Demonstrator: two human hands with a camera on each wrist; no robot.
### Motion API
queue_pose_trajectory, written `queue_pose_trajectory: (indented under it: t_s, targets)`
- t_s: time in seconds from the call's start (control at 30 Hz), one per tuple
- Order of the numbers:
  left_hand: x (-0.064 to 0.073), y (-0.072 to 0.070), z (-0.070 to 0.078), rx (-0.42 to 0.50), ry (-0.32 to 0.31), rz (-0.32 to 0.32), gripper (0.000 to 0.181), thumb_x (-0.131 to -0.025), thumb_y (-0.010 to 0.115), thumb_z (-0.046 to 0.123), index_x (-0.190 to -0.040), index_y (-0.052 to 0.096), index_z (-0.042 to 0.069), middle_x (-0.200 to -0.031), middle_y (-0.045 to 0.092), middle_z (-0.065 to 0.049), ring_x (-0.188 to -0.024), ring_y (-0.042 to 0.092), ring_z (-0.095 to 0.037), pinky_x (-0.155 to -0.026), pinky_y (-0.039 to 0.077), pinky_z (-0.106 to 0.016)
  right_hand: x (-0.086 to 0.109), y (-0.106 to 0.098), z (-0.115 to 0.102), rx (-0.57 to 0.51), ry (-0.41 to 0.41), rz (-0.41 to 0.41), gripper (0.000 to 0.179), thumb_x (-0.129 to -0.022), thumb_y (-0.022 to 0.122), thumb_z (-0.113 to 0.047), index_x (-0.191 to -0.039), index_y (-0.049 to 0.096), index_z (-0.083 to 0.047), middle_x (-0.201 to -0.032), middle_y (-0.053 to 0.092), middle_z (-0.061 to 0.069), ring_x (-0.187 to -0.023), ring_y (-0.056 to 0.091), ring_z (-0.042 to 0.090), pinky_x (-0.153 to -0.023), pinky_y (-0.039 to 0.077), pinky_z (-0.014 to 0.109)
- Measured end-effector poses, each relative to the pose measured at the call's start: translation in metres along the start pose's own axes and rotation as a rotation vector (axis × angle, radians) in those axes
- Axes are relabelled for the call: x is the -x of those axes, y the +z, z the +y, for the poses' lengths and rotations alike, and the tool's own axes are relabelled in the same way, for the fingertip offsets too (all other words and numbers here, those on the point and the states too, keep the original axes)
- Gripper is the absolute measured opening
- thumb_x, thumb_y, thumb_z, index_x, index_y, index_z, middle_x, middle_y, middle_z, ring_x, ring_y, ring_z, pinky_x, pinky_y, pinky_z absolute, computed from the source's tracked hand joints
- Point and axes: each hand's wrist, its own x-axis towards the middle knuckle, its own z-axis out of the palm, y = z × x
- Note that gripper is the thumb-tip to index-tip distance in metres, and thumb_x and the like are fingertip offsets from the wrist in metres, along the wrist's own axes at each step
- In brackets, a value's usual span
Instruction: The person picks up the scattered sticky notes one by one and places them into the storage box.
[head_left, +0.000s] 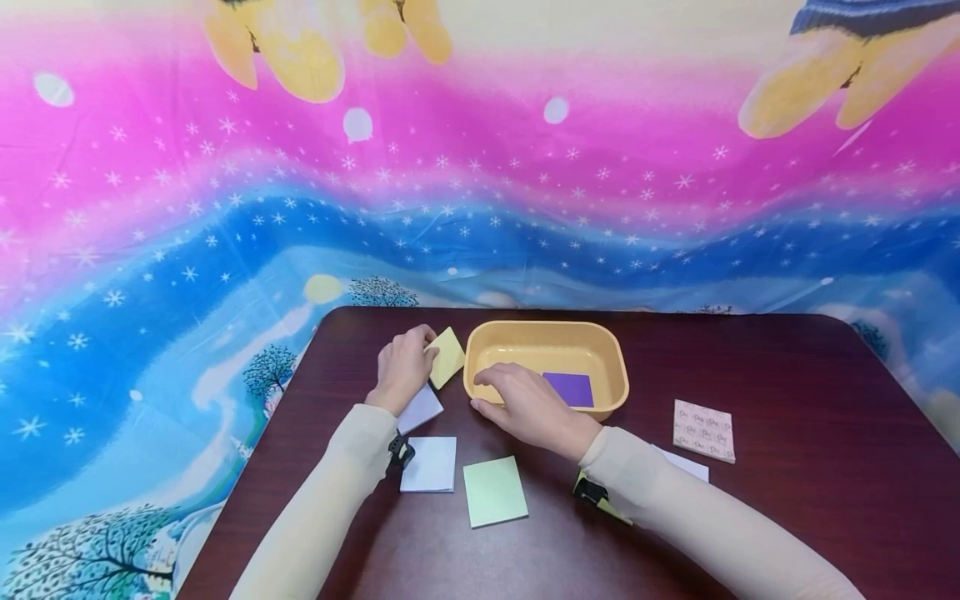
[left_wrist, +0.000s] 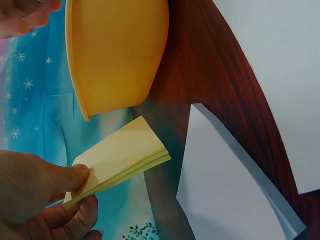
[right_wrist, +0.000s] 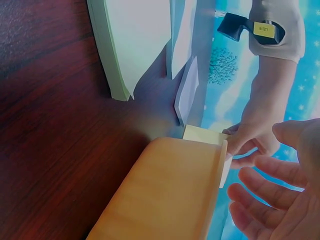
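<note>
My left hand [head_left: 402, 365] pinches a pale yellow sticky note pad [left_wrist: 120, 157] by one edge, thumb on top and fingers beneath, just left of the yellow-orange plastic basin [head_left: 546, 331]. My right hand [head_left: 534, 406] hovers over the basin's near left rim, its fingers loosely bent and holding nothing. Inside the basin lies a purple sticky note pad [head_left: 570, 390]. Below my left hand a lavender pad [head_left: 422, 410] rests on the table. The right wrist view shows my right fingers [right_wrist: 270, 192] spread apart beside the basin's rim.
A light blue pad [head_left: 429, 465] and a light green pad [head_left: 496, 492] lie in front of the basin. To the right are a pink patterned pad [head_left: 703, 431] and a white pad [head_left: 692, 467], partly under my right sleeve. A yellow-green pad [head_left: 621, 515] shows below the right wrist.
</note>
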Motion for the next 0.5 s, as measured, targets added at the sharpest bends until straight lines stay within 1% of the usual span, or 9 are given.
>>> queue_pose_trajectory:
  t_s: [0.13,0.23,0.5]
  targets:
    - [0.0007,-0.0013,-0.0003,0.000,0.008,0.009,0.014,-0.098,0.068,0.020,-0.109,0.071,0.012,-0.100,0.078,-0.008,-0.074,0.070,-0.024,-0.063,0.053,-0.038,-0.0003,0.0003,-0.0001,0.009,-0.005,0.000,0.030,-0.094,0.071,-0.028,-0.114,0.072,-0.006,-0.108,0.075,0.010,-0.099,0.069,0.023,-0.088,0.056,0.040]
    - [0.0012,-0.0036,-0.0005,0.005,0.010,0.015,0.014,-0.097,0.068,0.020,-0.109,0.071,0.012,-0.100,0.078,-0.008,-0.075,0.070,-0.025,-0.064,0.053,-0.039,-0.0014,0.0001,0.0006,0.009,-0.004,-0.001,0.030,-0.094,0.071,-0.027,-0.114,0.071,-0.005,-0.108,0.075,0.011,-0.099,0.069,0.023,-0.089,0.056,0.041]
    - [0.0027,-0.0089,-0.0027,0.019,-0.016,0.014,0.015,-0.097,0.068,0.021,-0.109,0.071,0.013,-0.102,0.078,-0.008,-0.081,0.072,-0.026,-0.069,0.054,-0.042,-0.0066,-0.0003,0.0030,-0.016,0.030,-0.039,0.031,-0.096,0.069,-0.028,-0.117,0.071,-0.005,-0.111,0.074,0.012,-0.103,0.069,0.024,-0.093,0.056,0.042]
